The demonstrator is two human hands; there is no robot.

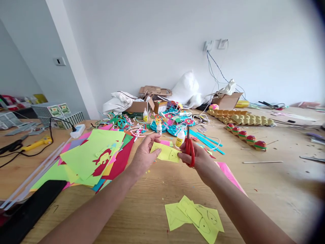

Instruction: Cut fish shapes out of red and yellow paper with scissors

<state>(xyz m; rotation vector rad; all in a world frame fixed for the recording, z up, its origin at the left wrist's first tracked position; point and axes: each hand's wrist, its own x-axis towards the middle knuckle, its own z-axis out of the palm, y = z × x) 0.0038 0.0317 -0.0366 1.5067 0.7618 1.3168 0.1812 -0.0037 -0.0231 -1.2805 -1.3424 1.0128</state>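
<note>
A small piece of yellow paper [166,152] with a fish drawn on it is held up over the table. My left hand [147,151] pinches its left end between thumb and fingers. My right hand [195,157] is closed on red-handled scissors [190,150], their blades pointing up and away, and its fingertips touch the paper's right end. More yellow pieces with fish drawings [195,217] lie overlapping on the table nearer to me. Just beyond my hands stands a white glue bottle [180,137] with a yellow label.
Coloured paper sheets [86,156] are piled at the left, near a yellow glue gun [38,144]. Pipe cleaners [119,122] and blue crafted pieces [175,127] crowd the back. Egg-carton strips [251,119] and a painted caterpillar [250,139] lie to the right.
</note>
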